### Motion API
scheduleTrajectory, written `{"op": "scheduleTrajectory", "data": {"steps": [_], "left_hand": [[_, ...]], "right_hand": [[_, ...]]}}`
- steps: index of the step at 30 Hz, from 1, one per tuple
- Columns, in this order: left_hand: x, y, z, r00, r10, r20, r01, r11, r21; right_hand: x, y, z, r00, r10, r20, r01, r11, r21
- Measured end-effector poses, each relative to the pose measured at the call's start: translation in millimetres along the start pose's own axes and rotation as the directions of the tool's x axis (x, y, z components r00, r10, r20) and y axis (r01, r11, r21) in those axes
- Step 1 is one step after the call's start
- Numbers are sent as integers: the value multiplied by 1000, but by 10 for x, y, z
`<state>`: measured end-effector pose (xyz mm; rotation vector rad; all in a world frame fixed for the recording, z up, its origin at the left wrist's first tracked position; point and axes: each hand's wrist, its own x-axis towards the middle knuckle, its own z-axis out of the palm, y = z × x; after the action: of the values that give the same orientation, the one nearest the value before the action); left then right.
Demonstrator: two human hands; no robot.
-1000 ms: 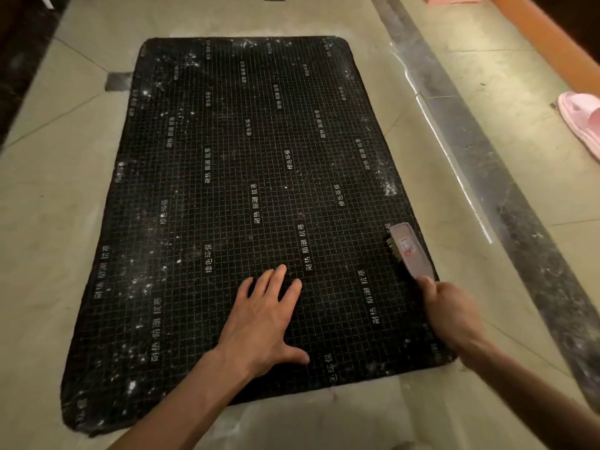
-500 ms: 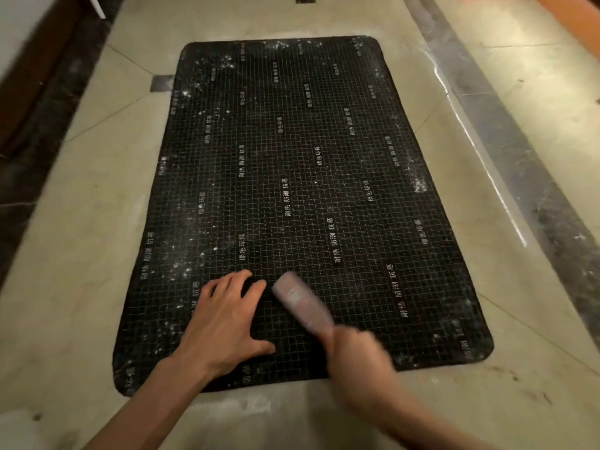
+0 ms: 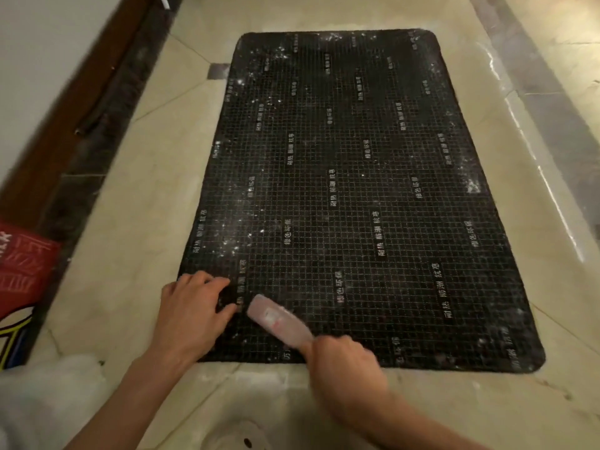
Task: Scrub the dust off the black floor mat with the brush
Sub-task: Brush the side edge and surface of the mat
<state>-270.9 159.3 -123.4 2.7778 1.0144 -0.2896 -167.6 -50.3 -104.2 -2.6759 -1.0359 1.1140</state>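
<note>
Currently, head view, the only 1: black floor mat (image 3: 357, 196) lies flat on the beige tile floor (image 3: 136, 228), long axis running away from the camera, grid pattern with rows of white printed characters. White dust specks are densest along the far edge and down the left side, with a small patch near the right edge; the near-right area looks darker with fewer specks. Right hand (image 3: 344, 368) sits at the mat's near edge, fingers wrapped around the handle of the brush (image 3: 277, 319). Brush is pale pinkish, angled up-left, head down on the mat near the near-left corner. Slight motion blur on hand and brush. Left hand (image 3: 191, 313) rests on the mat's near-left corner, palm down, fingers bent with tips on the surface, holding nothing, thumb tip just beside the brush head. Both forearms enter from the bottom of frame. Dark stone border strip (image 3: 97, 151) and brown baseboard (image 3: 65, 108) run along the left; a grey strip (image 3: 535, 79) runs along the right. Red printed bag (image 3: 22, 267) at the left edge, only partly visible. White drain cover (image 3: 240, 436) at bottom centre, partly cut off.
</note>
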Motion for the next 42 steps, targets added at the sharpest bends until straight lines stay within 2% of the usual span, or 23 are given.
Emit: {"op": "scheduleTrajectory", "data": {"steps": [2, 6, 10, 13, 16, 18, 19, 21, 23, 25, 28, 32, 35, 37, 39, 42], "left_hand": [[-97, -110, 20, 998, -56, 5, 56, 998, 14], [-339, -244, 22, 986, -166, -1, 166, 985, -42], [-486, -334, 1, 964, -263, -35, 252, 948, -195], [-517, -366, -67, 949, -315, -26, 291, 902, -317], [-468, -402, -94, 936, -351, -27, 320, 880, -349], [-443, -399, -106, 927, -375, -22, 343, 868, -360], [-433, -403, -120, 924, -383, -17, 352, 863, -362], [-419, -404, -123, 924, -383, -8, 353, 859, -371], [-408, -433, -115, 920, -392, -6, 360, 851, -382], [-411, -451, -96, 914, -406, -14, 370, 847, -381], [-418, -455, -65, 908, -418, -16, 384, 849, -364], [-454, -430, -26, 927, -376, -2, 349, 861, -370], [-529, -394, 16, 927, -376, 17, 351, 848, -396], [-605, -372, 95, 931, -363, 27, 351, 875, -333], [-674, -343, 185, 936, -353, 11, 349, 920, -176], [-726, -312, 251, 922, -387, -11, 381, 913, -142]], "right_hand": [[59, -101, -2, 998, -52, 34, 54, 997, -59], [216, 246, -259, 1000, -9, -18, 8, 996, -84], [27, 260, -198, 994, -55, 97, 57, 998, -15], [59, -91, -25, 968, -194, 159, 204, 977, -54], [217, -444, 41, 921, -347, 178, 378, 905, -195], [394, -435, -50, 927, -347, 144, 375, 887, -271], [500, -390, -152, 945, -314, 89, 326, 901, -285], [702, -265, -356, 964, -258, -58, 233, 933, -274], [790, -295, -409, 958, -273, -89, 245, 939, -240], [623, -456, -235, 957, -290, 32, 289, 929, -230], [257, -652, 22, 905, -360, 226, 408, 885, -223], [611, -483, -222, 957, -248, 148, 275, 941, -197], [735, -360, -442, 965, -188, 181, 201, 978, -56], [634, -398, -369, 938, -238, 250, 270, 957, -105], [498, -515, -205, 908, -316, 275, 369, 914, -168], [550, -629, -76, 890, -413, 193, 449, 867, -217]]}}
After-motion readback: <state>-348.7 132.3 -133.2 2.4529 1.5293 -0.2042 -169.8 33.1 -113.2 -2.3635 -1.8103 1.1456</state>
